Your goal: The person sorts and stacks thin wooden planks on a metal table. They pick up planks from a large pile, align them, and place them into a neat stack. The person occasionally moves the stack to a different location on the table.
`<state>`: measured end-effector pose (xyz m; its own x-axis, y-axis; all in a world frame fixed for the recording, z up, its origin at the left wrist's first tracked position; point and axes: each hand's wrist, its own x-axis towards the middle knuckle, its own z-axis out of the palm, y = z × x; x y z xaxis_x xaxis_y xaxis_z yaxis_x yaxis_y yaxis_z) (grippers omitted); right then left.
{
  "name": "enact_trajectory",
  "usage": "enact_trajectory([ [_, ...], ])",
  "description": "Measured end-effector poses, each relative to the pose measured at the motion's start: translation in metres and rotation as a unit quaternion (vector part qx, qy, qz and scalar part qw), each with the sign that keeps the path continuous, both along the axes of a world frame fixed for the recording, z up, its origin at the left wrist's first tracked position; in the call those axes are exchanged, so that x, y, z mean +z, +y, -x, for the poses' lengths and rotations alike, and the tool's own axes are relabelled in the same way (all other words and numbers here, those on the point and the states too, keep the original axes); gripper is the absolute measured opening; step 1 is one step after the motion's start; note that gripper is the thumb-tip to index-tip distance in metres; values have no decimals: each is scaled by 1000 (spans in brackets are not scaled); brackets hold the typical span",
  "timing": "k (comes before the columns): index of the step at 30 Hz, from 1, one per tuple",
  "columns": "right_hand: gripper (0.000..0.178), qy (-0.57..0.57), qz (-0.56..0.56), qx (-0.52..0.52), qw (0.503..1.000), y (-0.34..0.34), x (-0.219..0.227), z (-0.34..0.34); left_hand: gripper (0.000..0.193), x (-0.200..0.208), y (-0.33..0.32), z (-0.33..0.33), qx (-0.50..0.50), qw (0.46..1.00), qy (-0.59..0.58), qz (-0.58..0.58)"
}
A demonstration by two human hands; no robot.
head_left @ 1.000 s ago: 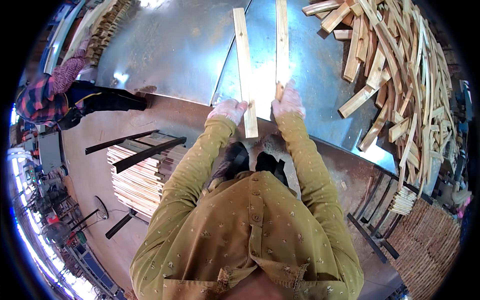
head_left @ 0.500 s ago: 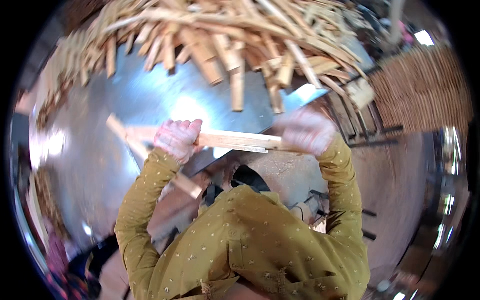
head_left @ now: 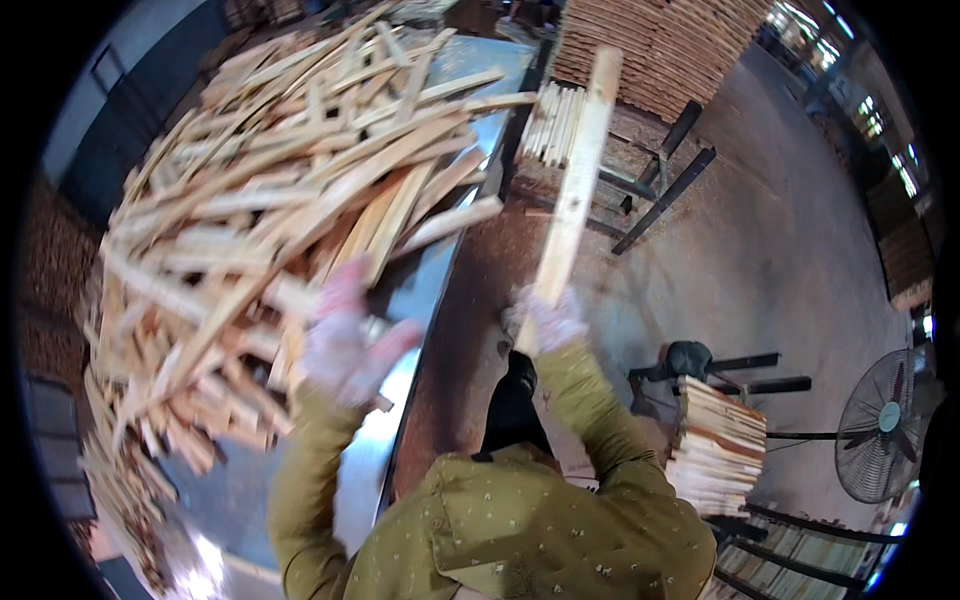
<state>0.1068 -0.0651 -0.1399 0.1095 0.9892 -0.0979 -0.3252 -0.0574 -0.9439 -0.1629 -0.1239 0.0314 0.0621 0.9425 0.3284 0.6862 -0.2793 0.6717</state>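
Head view: right hand just right of frame centre, its grip closed round the lower end of a pale wooden strip that slants to the upper middle of the frame, its far end overlapping a large stack of wood. Left hand, motion-blurred, left of centre, grip wide with thumb and fingers apart, over the near edge of a loose heap of strips on the metal worktop; cannot tell whether it touches any. Lower right, a neat stack of strips near a round fan.
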Motion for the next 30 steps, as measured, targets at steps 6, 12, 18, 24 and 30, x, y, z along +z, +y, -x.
enact_trajectory([
  [6,40,-360,155,-107,914,331,-122,-205,76,-24,149,77,217,912,348,21],
  [12,53,-546,212,-133,800,565,-227,-297,78,-99,224,93,258,847,436,160],
  [18,47,-588,253,-103,762,681,-267,-293,83,-117,234,98,312,740,552,225],
  [24,37,-691,203,57,691,691,-286,-328,74,-116,258,93,288,810,467,208],
  [30,60,-425,-166,-66,887,625,-89,-157,60,-19,255,36,401,731,479,274],
])
